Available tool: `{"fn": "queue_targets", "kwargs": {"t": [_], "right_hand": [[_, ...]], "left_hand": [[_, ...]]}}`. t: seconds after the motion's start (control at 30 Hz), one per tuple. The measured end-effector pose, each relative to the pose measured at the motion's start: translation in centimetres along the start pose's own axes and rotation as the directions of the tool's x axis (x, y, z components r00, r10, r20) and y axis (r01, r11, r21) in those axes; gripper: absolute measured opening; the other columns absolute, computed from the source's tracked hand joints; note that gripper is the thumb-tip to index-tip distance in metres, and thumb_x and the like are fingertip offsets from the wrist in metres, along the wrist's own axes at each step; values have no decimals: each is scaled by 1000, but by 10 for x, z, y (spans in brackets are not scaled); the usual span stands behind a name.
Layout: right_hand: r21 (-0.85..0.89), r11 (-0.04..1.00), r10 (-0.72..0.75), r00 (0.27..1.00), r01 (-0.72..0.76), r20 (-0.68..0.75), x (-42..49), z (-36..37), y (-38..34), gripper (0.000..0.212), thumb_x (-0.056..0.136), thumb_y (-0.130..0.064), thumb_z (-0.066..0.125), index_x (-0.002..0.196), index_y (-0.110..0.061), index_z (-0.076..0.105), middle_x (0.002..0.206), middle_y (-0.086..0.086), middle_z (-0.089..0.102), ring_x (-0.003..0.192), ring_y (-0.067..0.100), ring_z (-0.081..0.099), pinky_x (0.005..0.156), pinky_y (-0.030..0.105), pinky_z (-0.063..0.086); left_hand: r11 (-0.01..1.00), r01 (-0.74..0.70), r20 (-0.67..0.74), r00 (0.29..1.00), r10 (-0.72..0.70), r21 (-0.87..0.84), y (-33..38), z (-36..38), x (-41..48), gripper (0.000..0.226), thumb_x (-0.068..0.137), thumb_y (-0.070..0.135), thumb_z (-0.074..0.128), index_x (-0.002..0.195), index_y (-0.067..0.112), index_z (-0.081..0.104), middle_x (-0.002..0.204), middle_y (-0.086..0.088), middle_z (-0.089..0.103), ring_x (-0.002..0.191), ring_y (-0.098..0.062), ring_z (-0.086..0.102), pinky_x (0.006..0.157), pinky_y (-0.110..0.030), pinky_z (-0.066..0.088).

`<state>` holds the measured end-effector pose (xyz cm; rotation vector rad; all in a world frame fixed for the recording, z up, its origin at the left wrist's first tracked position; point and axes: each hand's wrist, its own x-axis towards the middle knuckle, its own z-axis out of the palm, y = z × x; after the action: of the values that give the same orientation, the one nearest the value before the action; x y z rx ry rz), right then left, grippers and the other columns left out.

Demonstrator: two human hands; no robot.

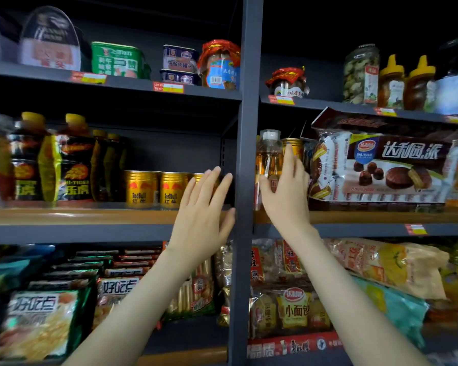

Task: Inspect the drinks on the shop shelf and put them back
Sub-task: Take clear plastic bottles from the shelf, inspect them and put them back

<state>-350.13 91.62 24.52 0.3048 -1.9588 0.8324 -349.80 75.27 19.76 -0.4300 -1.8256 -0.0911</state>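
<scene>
Amber bottle [269, 157] is being touched on the middle shelf [354, 217], just right of the grey post [245, 128], by the right hand [286, 191], fingers straight; the left hand [200, 220] is being held slack, fingers spread, before the gold cans [140, 188]

Dark metal shelving [64, 232] | central upright post [246, 101] | wooden boards [64, 215] — dim above
</scene>
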Motion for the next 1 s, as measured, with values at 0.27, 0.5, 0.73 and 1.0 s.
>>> {"fn": "queue_targets", "kwargs": {"t": [0.27,0.5,0.73,1.0], "right_hand": [[74,940,-330,942,334,-60,-68,57,-113,67,95,-20,55,152,-14,20,149,10,35,136,23,31,105,29,35],[232,876,-441,897,422,31,-129,181,-274,59,95,-15,55,149,-12,32,140,12,44,128,27,40,103,36,39],[340,836,-498,856,431,139,-166,280,-428,61,98,-20,50,152,-15,23,148,12,35,139,27,28,108,38,36],[226,860,-495,857,458,146,-125,360,-495,68,100,-31,46,155,-19,8,153,11,27,139,28,27,109,38,34]], "left_hand": [[976,206,-53,978,-203,67,-102,-80,-54,56,90,33,47,139,7,45,145,-18,43,132,-34,40,113,-48,27],[911,295,0,951,-308,288,-269,-213,-143,56,90,33,50,137,2,48,138,-22,47,124,-41,48,102,-56,41],[823,339,16,921,-388,457,-410,-319,-204,57,89,25,65,137,1,47,138,-24,47,127,-42,45,105,-57,38],[847,311,-40,944,-327,431,-509,-324,-187,56,90,37,43,138,8,48,140,-21,46,127,-38,43,109,-54,30]]}}
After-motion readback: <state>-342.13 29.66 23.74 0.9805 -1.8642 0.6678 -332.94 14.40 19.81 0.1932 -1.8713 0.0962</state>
